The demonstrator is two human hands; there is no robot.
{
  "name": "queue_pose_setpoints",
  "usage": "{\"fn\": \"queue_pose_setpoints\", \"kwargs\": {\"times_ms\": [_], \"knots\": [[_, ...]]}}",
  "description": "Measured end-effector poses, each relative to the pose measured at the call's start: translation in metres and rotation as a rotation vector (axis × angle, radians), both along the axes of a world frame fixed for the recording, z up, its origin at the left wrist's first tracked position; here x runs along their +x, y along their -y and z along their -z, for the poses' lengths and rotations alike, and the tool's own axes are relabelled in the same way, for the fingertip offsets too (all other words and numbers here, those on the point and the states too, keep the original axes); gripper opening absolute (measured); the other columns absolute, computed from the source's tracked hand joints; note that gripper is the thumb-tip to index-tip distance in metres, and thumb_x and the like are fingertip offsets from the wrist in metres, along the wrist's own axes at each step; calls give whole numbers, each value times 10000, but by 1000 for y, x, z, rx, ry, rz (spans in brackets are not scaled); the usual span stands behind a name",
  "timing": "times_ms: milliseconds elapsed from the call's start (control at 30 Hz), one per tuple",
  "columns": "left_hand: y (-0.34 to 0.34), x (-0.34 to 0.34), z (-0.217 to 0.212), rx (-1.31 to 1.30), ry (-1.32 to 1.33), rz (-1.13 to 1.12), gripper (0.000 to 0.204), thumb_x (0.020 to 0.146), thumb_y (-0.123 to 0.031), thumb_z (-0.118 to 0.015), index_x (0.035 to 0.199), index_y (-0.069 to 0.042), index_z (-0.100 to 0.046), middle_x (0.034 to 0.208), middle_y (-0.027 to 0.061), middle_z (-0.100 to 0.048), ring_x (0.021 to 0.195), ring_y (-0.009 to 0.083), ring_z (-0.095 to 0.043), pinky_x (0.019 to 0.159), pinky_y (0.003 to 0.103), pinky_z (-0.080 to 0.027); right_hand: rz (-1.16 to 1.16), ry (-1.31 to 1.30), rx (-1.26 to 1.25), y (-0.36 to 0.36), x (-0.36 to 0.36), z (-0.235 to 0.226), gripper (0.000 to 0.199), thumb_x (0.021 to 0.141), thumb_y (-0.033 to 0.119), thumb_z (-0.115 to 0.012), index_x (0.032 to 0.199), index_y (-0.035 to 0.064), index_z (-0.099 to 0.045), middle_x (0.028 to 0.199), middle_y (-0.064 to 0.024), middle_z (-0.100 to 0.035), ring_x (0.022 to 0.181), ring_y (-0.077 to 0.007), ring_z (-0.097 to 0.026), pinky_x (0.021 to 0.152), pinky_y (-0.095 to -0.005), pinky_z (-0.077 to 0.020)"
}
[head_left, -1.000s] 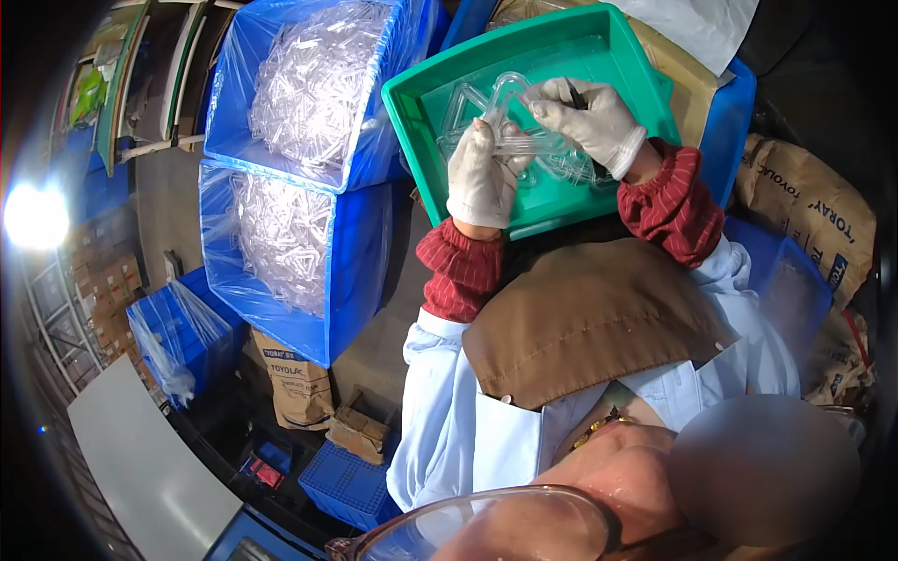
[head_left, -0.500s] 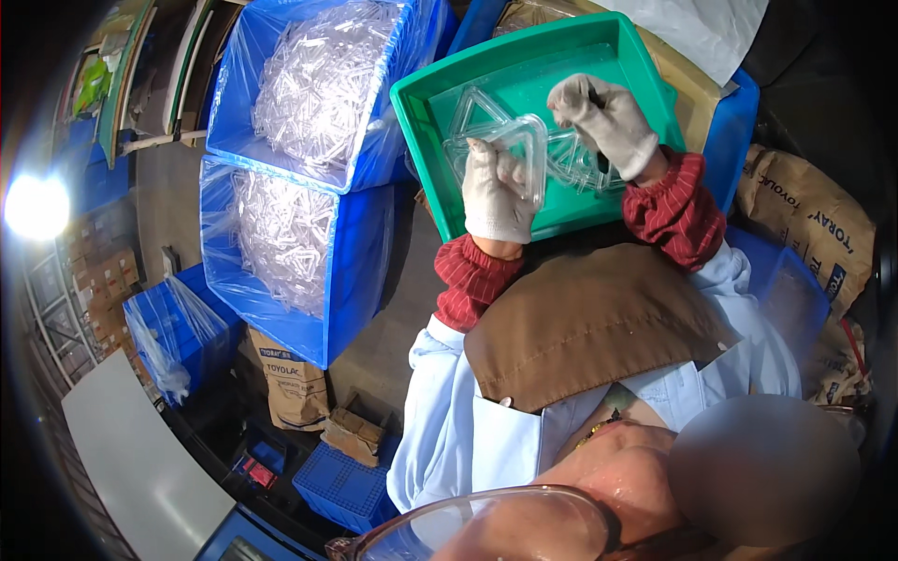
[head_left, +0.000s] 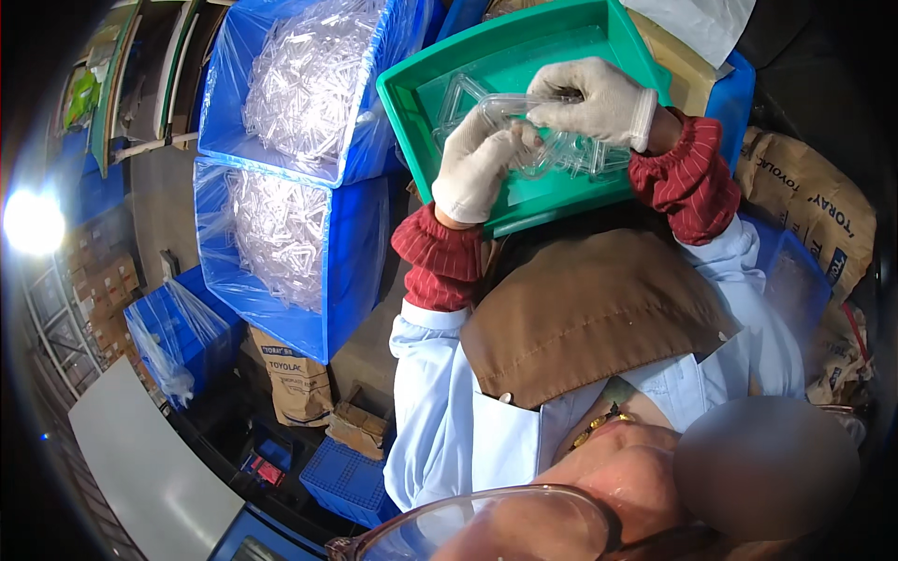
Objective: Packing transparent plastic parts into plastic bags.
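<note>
My left hand (head_left: 475, 170), in a white glove, is closed on a clear plastic frame-shaped part (head_left: 513, 101) over the green tray (head_left: 552, 54). From the other side, my gloved right hand (head_left: 594, 101) pinches the same part with thumb and fingers. The part looks thin and rounded at its edges, and is tilted nearly edge-on. Beneath my hands, more clear plastic parts (head_left: 456, 93) lie loose in the tray, some hidden behind the gloves.
Left of the tray stand two blue bins lined with clear film, an upper one (head_left: 220, 112) and a lower one (head_left: 355, 252), heaped with small clear pieces. Brown paper sacks (head_left: 795, 196) lie at right. A blue crate (head_left: 346, 481) sits on the floor at lower left.
My right hand has come over to the clear plastic part and taken hold of it. My left hand has shifted slightly left, and the part has turned from face-on to nearly edge-on.
</note>
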State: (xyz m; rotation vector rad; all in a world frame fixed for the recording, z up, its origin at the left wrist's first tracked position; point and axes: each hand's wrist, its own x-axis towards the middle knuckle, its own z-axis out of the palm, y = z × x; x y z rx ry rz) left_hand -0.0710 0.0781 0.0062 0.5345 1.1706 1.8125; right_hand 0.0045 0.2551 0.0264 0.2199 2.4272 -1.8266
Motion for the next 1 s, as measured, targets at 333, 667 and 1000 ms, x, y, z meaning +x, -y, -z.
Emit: {"fn": "queue_pose_setpoints", "kwargs": {"times_ms": [333, 667, 1000], "knots": [[-15, 12, 36, 41, 664, -630, 271, 920, -376, -459, 876, -108, -459, 755, 1, -477, 694, 119, -472, 648, 265, -449, 282, -186, -420, 7, 14, 30, 221, 904, 248, -523, 1014, 58, -558, 756, 9, -557, 650, -76, -515, 600, -204, -442], [7, -7, 41, -1, 432, -395, 248, 897, -221, -525, 1002, 3, -519, 910, 76, -565, 793, 145, -543, 686, 274, -463, 75, 95, -128, 20, 5, 31, 132, 839, 132, -593, 851, 1, -575, 700, 19, -521, 649, -53, -454, 607, -210, -403], [0, 7, 24, -108, 363, -563, 259, 890, -275, -547, 798, -40, -490, 614, 35, -507, 487, 92, -484, 412, 223, -426, 170, -232, -145, 19, 10, 33, 279, 927, 268, -481, 1013, 9, -537, 842, -27, -538, 778, -101, -498, 720, -241, -428]]}}
